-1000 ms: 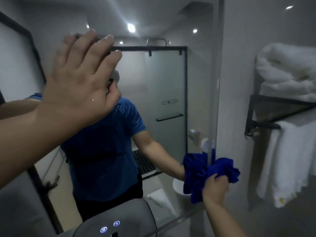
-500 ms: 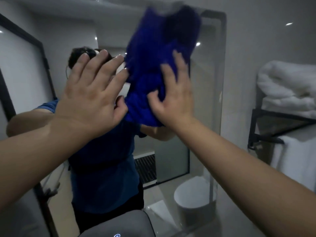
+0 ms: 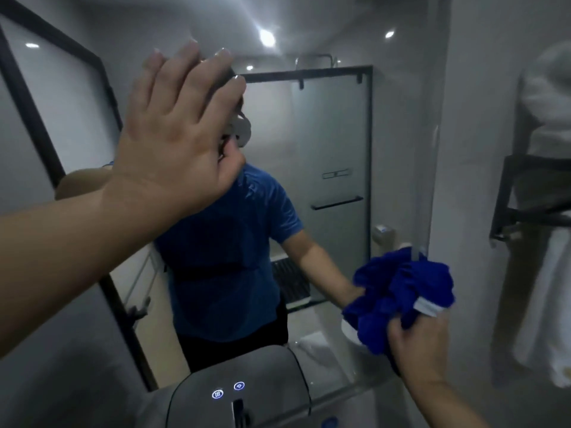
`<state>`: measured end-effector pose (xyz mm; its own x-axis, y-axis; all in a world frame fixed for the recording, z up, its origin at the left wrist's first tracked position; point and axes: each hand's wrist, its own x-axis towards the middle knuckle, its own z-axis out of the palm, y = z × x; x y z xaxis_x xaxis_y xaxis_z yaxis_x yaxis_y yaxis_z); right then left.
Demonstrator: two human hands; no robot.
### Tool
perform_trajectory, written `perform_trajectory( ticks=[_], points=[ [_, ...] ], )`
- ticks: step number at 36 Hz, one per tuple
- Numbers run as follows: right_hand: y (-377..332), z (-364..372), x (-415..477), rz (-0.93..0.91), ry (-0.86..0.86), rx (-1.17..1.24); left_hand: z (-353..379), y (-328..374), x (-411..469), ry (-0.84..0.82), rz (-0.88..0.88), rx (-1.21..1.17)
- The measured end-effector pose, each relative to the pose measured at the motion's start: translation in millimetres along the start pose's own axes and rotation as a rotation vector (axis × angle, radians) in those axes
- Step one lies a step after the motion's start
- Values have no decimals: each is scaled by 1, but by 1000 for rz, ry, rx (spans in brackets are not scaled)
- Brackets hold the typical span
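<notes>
Now low with the cloth, at the right edge of the mirror, no longer high at its middle as half a second back. At left, leans on the glass with the left hand, same spot as before, fingers straight and spread, palm flat, holding nothing. Below the middle, a grey unit with two lit buttons, untouched. Further right, well apart from the left, grips the bunched blue cloth in the right hand, fingers curled round its lower part, pressing the wad to the glass right at the edge. Beyond, on the wall, white towels on a black rack, clear of both hands. Seems to be mid-wipe, at the bottom of a stroke along the right border. Next, probably calls for keeping pressure on the cloth and carrying it across or back up over unwiped glass, without slipping off the edge or shifting the bracing palm.
</notes>
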<state>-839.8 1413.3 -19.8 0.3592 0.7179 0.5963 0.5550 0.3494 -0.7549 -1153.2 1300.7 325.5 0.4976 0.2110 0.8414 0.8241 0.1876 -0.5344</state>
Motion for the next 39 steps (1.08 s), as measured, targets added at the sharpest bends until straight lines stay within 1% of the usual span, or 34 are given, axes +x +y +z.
perform_trajectory(
  ticks=[2,4,6,7,10,13,15,17,20,23,25,28,30,33,36,37,39],
  points=[
    [-23,-1,21,98,107,82,1,0,0,10,0,2],
    [-60,-6,50,89,214,200,1,0,1,12,-5,3],
    [-104,-12,81,5,294,293,1,0,0,15,-7,2],
    [-126,-14,95,-47,321,299,1,0,-1,17,-6,2],
    [-188,-14,116,-169,295,247,0,-1,-1,15,0,-8],
    [-218,-2,101,-423,256,195,1,-1,-2,21,-2,-16],
    [-210,10,77,-616,175,180,1,-1,-2,17,-3,-23],
    [-184,23,48,-730,46,155,2,-2,-1,27,-5,-19],
    [-129,40,-4,-790,-125,157,1,0,0,24,-8,-11],
    [-71,46,-56,-835,-307,88,0,1,0,19,-8,-7],
    [-37,41,-77,-853,-369,80,-1,1,0,16,-5,-13],
    [-1,24,-79,-867,-358,51,-2,1,0,8,-4,-25],
    [14,10,-67,-873,-362,-13,-3,2,0,2,-4,-27],
    [24,-8,-38,-806,-325,-120,-3,2,1,0,-4,-29],
    [14,-25,2,-630,-209,-120,-3,4,2,29,-10,-37],
    [6,-29,17,-540,-174,-80,-2,4,2,39,-12,-43],
    [-19,-40,48,-325,-112,86,-2,6,3,60,-17,-57]
  ],
)
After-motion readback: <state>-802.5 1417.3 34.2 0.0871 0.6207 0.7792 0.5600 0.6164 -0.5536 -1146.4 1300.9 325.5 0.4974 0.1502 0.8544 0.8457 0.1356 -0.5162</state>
